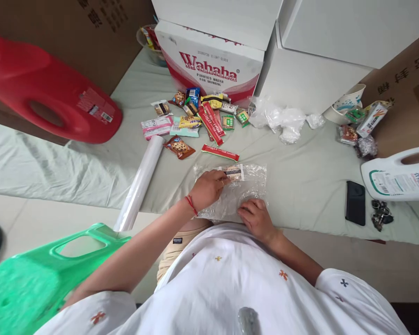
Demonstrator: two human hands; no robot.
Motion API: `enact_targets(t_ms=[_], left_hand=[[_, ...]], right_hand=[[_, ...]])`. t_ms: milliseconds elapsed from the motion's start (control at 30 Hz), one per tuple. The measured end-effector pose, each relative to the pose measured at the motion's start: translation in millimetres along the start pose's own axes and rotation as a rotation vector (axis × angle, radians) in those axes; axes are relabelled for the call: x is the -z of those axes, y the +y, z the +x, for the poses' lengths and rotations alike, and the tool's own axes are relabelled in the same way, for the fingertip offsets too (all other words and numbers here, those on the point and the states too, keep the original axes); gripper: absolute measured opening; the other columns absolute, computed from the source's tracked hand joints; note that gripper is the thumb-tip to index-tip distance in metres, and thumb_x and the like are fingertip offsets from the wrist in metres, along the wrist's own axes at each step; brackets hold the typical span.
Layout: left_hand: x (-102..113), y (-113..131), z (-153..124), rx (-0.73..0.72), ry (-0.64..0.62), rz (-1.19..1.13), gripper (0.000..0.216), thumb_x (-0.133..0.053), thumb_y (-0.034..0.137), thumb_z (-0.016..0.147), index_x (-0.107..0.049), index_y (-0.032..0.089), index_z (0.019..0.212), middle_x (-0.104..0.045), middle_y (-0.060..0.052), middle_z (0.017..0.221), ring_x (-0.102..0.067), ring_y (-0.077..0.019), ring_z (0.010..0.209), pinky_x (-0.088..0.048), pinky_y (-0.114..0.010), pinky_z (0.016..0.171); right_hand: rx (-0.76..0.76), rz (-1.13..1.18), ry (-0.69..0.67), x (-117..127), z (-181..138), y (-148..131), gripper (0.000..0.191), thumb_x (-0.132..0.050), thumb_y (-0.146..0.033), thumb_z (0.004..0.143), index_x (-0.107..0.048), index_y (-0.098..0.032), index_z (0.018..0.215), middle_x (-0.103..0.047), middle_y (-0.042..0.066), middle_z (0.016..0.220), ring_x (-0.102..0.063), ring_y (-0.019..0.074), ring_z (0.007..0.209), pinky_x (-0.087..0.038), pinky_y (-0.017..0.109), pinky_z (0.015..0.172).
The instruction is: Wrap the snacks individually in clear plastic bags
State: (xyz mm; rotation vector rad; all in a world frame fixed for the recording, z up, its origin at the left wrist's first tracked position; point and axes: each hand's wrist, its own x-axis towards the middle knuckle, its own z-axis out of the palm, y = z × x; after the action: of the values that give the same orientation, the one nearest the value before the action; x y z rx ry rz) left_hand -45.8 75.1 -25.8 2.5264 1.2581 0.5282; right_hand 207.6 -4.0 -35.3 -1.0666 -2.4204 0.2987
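A crinkled sheet of clear plastic film [226, 202] lies spread on the cloth right before me. On its far part rests a small snack packet [234, 172] in clear wrapping with a dark band. My left hand [208, 188], a red string round its wrist, is closed on the left end of that packet. Nearer my body, my right hand [256, 218] has its fingers curled onto the film's near right edge. Just beyond the film is a red stick-shaped packet [220, 153]; a brown cookie packet [179, 147] lies to its left.
Assorted snack packets [199, 116] are heaped before a Wahaha carton [212, 65]. A plastic film roll [141, 179] lies left, near a red jug [49, 88] and a green plastic stool [49, 274]. Rightward are crumpled film [282, 118], a phone [355, 203], keys [381, 215] and a white bottle [400, 174].
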Motion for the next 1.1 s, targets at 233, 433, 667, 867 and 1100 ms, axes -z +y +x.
enact_targets(t_ms=[233, 433, 667, 867, 1100], left_hand=[[23.7, -6.1, 18.2, 0.058, -0.163, -0.088, 0.050, -0.047, 0.009, 0.091, -0.078, 0.032, 0.124, -0.068, -0.008, 0.095, -0.059, -0.0248, 0.093, -0.050, -0.041, 0.083], [29.9, -7.9, 26.2, 0.055, -0.207, -0.095, 0.052, -0.047, 0.008, 0.088, -0.079, 0.033, 0.121, -0.066, -0.009, 0.094, -0.057, -0.0255, 0.093, -0.049, -0.041, 0.082], [27.8, -17.2, 32.7, 0.063, -0.179, -0.045, 0.050, -0.050, 0.006, 0.079, -0.084, 0.033, 0.104, -0.066, -0.009, 0.083, -0.056, -0.0269, 0.084, -0.044, -0.041, 0.075], [28.0, -24.5, 38.6, 0.100, -0.207, -0.162, 0.040, -0.051, 0.013, 0.080, -0.084, 0.027, 0.096, -0.069, -0.009, 0.082, -0.062, -0.0271, 0.086, -0.049, -0.041, 0.081], [41.1, -37.0, 4.3, 0.499, 0.020, -0.947, 0.043, -0.057, 0.046, 0.088, -0.079, 0.015, 0.109, -0.081, -0.010, 0.097, -0.072, -0.0255, 0.089, -0.056, -0.036, 0.083]], right_hand=[[-0.004, 0.160, 0.024, 18.4, 16.3, -0.5, 0.015, -0.059, -0.015, 0.100, -0.071, -0.022, 0.105, -0.071, 0.008, 0.105, -0.054, 0.0246, 0.104, -0.051, 0.042, 0.092], [-0.058, 0.194, 0.085, 33.7, 44.7, 1.6, 0.017, -0.047, -0.021, 0.106, -0.064, -0.023, 0.105, -0.069, 0.009, 0.101, -0.061, 0.0216, 0.094, -0.053, 0.037, 0.085], [-0.258, -0.015, 0.073, 43.5, 114.1, 24.8, 0.036, -0.034, -0.034, 0.110, -0.068, -0.022, 0.110, -0.068, 0.010, 0.104, -0.064, 0.0188, 0.094, -0.048, 0.028, 0.079], [-0.387, -0.096, -0.122, 5.5, 161.4, 43.0, 0.035, -0.036, -0.033, 0.110, -0.068, -0.021, 0.114, -0.068, 0.007, 0.110, -0.062, 0.0188, 0.091, -0.037, 0.026, 0.067], [-0.487, -0.187, -0.245, -19.9, 164.7, 43.1, 0.033, -0.033, -0.031, 0.110, -0.064, -0.021, 0.115, -0.069, 0.007, 0.109, -0.062, 0.0203, 0.087, -0.028, 0.029, 0.062]])
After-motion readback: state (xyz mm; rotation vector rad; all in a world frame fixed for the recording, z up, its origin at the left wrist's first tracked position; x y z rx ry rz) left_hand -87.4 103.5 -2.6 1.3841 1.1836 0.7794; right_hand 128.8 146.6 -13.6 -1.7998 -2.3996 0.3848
